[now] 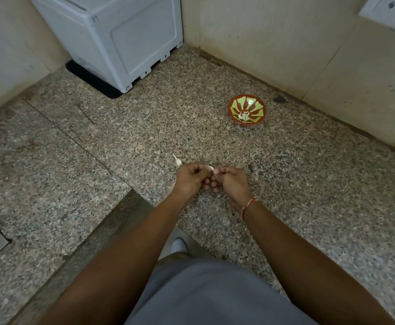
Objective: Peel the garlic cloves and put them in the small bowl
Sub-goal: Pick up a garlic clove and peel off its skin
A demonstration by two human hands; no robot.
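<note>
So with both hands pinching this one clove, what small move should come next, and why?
Probably keep pulling the skin off. The left hand and right hand pinch the garlic clove together, and the small bowl, already holding white pieces, sits apart toward the wall, so dropping it in comes later.

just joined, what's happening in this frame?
A person is peeling a garlic clove, pinched between the left hand and right hand over a granite counter. Another clove lies on the counter just beyond the hands. The small bowl, farther right, already holds a few pale pieces.
</note>
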